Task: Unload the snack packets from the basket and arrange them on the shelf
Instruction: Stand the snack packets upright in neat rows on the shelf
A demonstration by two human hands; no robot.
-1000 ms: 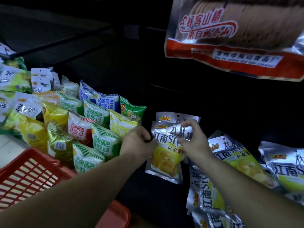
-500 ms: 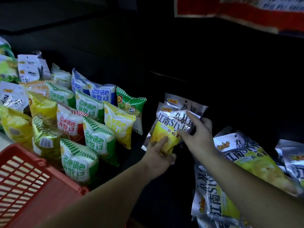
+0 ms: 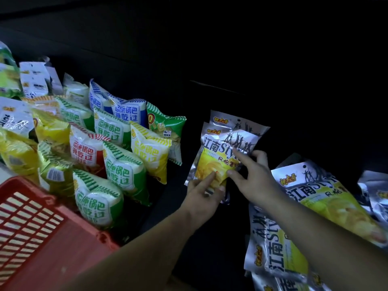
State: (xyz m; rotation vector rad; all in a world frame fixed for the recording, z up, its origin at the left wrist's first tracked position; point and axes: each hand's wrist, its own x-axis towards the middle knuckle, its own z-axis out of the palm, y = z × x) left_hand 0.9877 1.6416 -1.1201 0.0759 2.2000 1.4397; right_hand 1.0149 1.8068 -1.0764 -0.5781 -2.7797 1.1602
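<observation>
Two hands meet on a silver-and-yellow chip packet (image 3: 218,156) standing on the dark shelf (image 3: 294,101), mid-scene. The left hand (image 3: 202,198) pinches its lower edge; the right hand (image 3: 255,177) rests spread fingers against its right side (grasp unclear). A second packet (image 3: 241,122) stands behind. The red basket (image 3: 31,227) sits near left.

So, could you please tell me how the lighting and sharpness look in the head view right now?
Head view: very dim, the shelf back nearly black; the silver packet under both hands shows foil glare; the red basket at lower left is smeared by motion blur; the left hand and right hand stay fairly sharp; wide-angle bending stretches the edges.
</observation>
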